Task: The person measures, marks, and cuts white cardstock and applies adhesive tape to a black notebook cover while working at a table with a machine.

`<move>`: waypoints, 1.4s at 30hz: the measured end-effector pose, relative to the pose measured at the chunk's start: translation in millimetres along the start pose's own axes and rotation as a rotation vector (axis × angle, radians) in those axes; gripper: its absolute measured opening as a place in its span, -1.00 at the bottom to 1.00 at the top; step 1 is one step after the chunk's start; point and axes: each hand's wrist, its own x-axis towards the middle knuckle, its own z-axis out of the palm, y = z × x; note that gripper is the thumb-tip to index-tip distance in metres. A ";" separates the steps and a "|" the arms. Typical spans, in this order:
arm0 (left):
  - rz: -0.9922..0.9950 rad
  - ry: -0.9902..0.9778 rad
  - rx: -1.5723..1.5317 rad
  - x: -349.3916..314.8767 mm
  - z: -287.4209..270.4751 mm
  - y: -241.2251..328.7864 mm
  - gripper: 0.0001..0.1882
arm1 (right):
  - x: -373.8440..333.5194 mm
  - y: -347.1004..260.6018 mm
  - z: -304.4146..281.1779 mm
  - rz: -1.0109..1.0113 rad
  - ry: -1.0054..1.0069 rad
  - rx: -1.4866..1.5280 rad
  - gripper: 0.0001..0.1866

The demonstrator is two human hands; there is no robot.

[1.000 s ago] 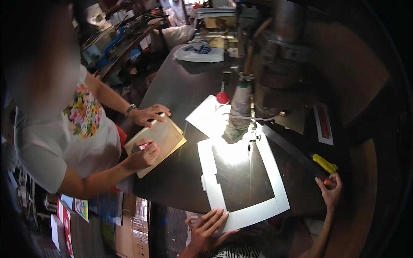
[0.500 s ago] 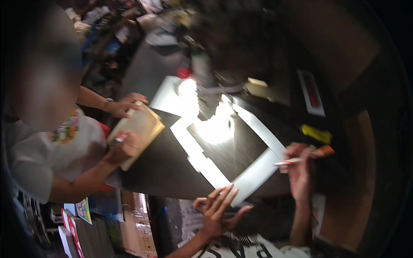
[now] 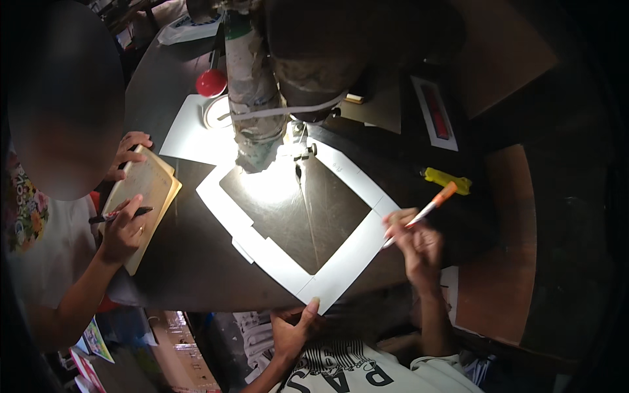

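A white card frame (image 3: 347,262) with a square opening lies on the dark table, partly beneath the lit head of what looks like a sewing machine (image 3: 255,98). My left hand (image 3: 293,333) grips the frame's near corner, thumb on top and the other fingers below, mostly hidden. In my right hand (image 3: 418,252) is a white pen (image 3: 429,213) with an orange end. The pen points down at the frame's right side; whether its tip touches the card I cannot tell.
At left, a person's hand (image 3: 124,232) holds a dark pen over a yellowish notebook (image 3: 147,183). A yellow object (image 3: 447,180) and a white strip with a red middle (image 3: 434,118) lie at right. A red ball-shaped thing (image 3: 211,83) is at the back.
My left hand has gone from lying spread on the frame's corner to pinching it. The pen in my right hand has tilted, orange end up. The whole view has shifted.
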 end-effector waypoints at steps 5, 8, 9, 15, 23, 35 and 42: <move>-0.046 -0.117 -0.069 0.7 13.0 8.8 -0.64 | 25.4 -11.3 -70.3 0.066 0.302 -0.473 -0.71; -0.137 -0.131 -0.065 1.3 12.4 3.8 -0.64 | 20.1 4.0 -105.0 -0.045 0.290 -0.923 -0.57; -0.137 -0.113 -0.068 1.9 11.5 3.9 -0.64 | 21.2 8.9 -112.5 -0.065 0.263 -0.896 -0.56; -0.080 -0.186 -0.058 -1.7 3.6 6.8 -0.66 | 37.5 25.6 -142.6 0.094 0.159 -0.825 -0.56; 0.034 0.159 -0.162 -51.2 -73.5 -15.6 -0.72 | 16.2 31.6 -221.0 0.140 0.277 -0.719 -0.66; 0.201 0.476 0.043 -15.3 -100.7 5.7 -0.41 | 4.3 -21.4 -200.4 0.149 -0.006 -0.756 -0.62; 0.317 0.818 0.473 -35.7 -114.2 27.4 -0.82 | 23.5 -0.4 -117.0 -0.574 -0.215 -0.949 -0.48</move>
